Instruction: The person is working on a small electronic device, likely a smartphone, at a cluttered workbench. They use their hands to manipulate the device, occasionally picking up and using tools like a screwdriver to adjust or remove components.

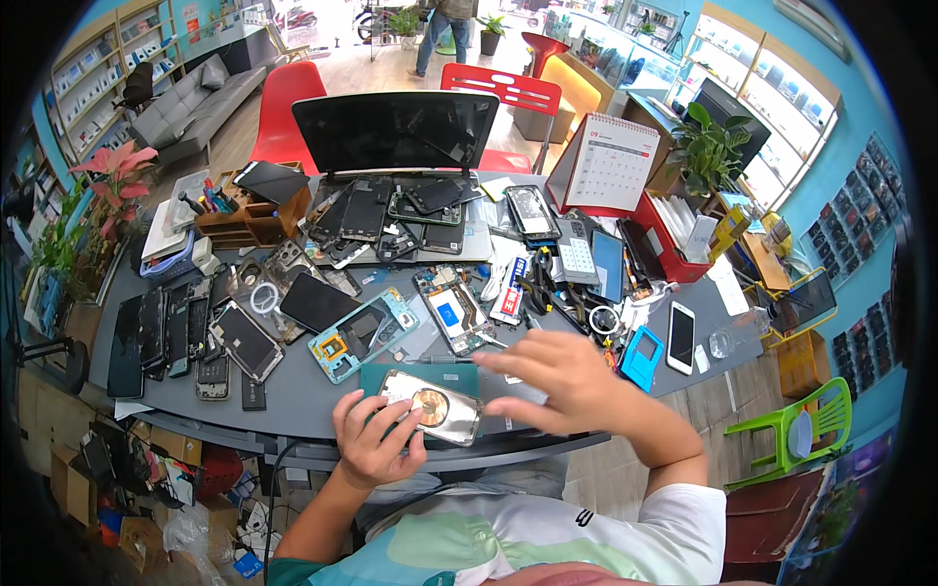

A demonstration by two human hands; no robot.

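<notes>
Close to the desk's front edge, my left hand (376, 437) grips a phone back housing (459, 415) by its left end. Its inner side faces up, silvery, with a round copper coil (431, 407) in the middle. My right hand (555, 383) hovers at the housing's right end. Thumb and fingers are apart and I see nothing held between them. A green mat (376, 377) lies partly under the housing. Just beyond are a light-blue phone frame (363, 335) and an opened phone (452, 311) with its inner parts exposed.
Phone parts and screens cover the grey desk. A laptop (396, 132) stands at the back, a desk calendar (608, 161) right of it. Pliers (539, 283), a white phone (681, 337) and a blue device (641, 358) lie to the right. A green chair (796, 435) stands beyond.
</notes>
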